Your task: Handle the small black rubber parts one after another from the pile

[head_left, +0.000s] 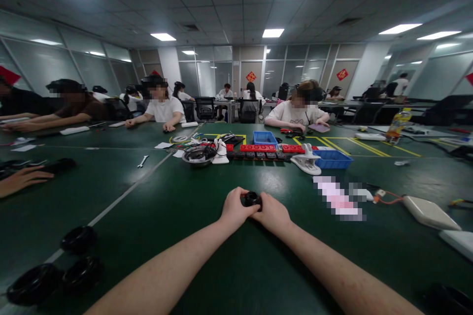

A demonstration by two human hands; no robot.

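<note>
Both arms reach forward over the green table. Between my hands is a small black ring-shaped part, its round opening facing up. My left hand closes on its left side, thumb along the near edge. From the right, my right hand grips the same part, its thumb meeting the left one. The part's underside is hidden by my fingers. At the lower left lie three larger black rings, apart from my hands.
Beyond my hands stand a red-and-black strip of sockets, blue bins, a metal bowl of cables and a white clamp. A wrench lies left. A power bank-like white block sits right. A co-worker's hand rests left.
</note>
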